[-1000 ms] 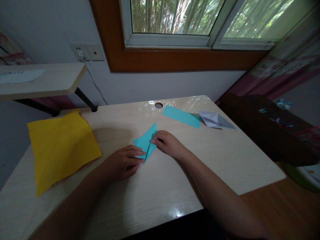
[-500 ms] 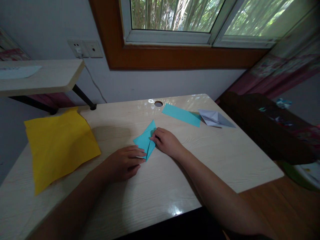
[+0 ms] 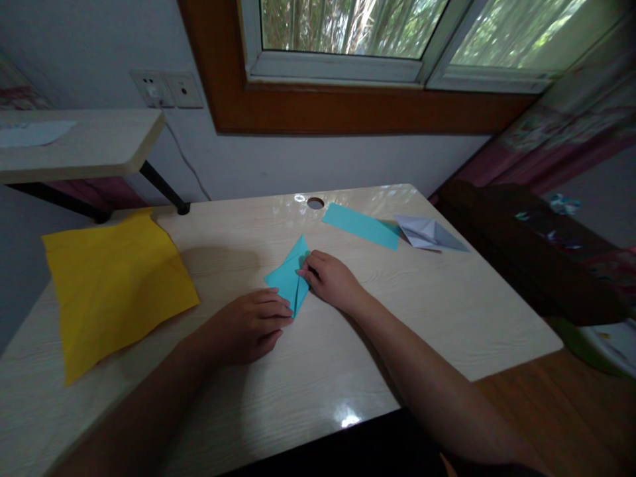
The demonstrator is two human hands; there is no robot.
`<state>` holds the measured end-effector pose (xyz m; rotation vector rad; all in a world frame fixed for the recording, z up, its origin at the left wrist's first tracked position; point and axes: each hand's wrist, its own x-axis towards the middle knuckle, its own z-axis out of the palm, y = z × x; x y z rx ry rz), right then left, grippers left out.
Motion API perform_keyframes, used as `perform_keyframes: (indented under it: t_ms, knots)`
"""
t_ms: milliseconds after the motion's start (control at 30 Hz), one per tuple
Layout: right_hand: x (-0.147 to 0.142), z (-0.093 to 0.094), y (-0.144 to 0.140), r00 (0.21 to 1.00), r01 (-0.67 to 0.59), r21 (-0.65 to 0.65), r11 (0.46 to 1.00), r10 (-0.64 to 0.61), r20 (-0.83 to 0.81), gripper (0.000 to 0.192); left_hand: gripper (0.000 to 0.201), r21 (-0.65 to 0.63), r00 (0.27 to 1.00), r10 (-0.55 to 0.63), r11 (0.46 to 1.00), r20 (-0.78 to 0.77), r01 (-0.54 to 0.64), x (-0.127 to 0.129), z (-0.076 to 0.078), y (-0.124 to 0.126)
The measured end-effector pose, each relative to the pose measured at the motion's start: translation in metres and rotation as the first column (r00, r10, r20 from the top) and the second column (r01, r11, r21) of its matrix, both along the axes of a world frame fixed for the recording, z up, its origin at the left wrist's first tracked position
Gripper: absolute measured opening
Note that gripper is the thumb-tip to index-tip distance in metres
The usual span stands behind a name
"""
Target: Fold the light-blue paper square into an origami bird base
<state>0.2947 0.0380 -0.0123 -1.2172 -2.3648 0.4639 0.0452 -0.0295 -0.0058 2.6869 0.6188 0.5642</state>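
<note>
- The pale wooden desk [image 3: 377, 344] carries it all.
- A yellow sheet [image 3: 114, 285] lies far left.
- Mid-desk, the folded blue paper [image 3: 289, 277] lies flat.
- The left hand [image 3: 248, 324] presses its near corner, fingers flat.
- The right hand [image 3: 332, 281] presses fingertips on its right edge.

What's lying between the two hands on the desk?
A folded blue paper lies between the left hand and right hand; both press on it, seen in the head view.

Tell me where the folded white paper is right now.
In the head view, the folded white paper lies at the desk's far right, just right of the flat turquoise strip, beyond the right hand.
</note>
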Motion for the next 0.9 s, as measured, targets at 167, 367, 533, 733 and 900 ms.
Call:
perform_keyframes:
  t_ms: [167,367,533,733,900]
  knots:
    - [-0.0002,-0.0014,-0.0008,1.0,0.009,0.016,1.0,-0.009,-0.001,0.017,0.033,-0.002,1.0,-0.01,1.0,0.008,0.01,0.0023,0.0013,0.0001]
    - [-0.0004,-0.0032,0.0008,0.994,-0.08,0.124,0.989,0.089,-0.07,0.02,0.031,-0.01,1.0,-0.02,1.0,-0.019,0.02,0.0028,0.0031,0.0012]
    - [-0.0024,-0.0073,0.0044,0.992,-0.101,0.083,0.991,0.107,-0.068,0.019,0.031,-0.025,1.0,-0.016,1.0,-0.022,0.015,0.0032,0.0015,0.001]
    - [-0.0053,-0.0055,0.0041,0.999,-0.039,0.075,0.996,0.039,0.001,0.017,0.033,-0.037,0.999,-0.007,0.999,-0.034,0.006,0.0038,0.0025,-0.0001]
    - [-0.0063,-0.0038,0.0034,0.999,-0.024,0.068,0.997,0.023,0.026,0.019,0.035,-0.049,1.0,0.0,0.999,-0.011,0.0,0.0034,0.0015,-0.0001]
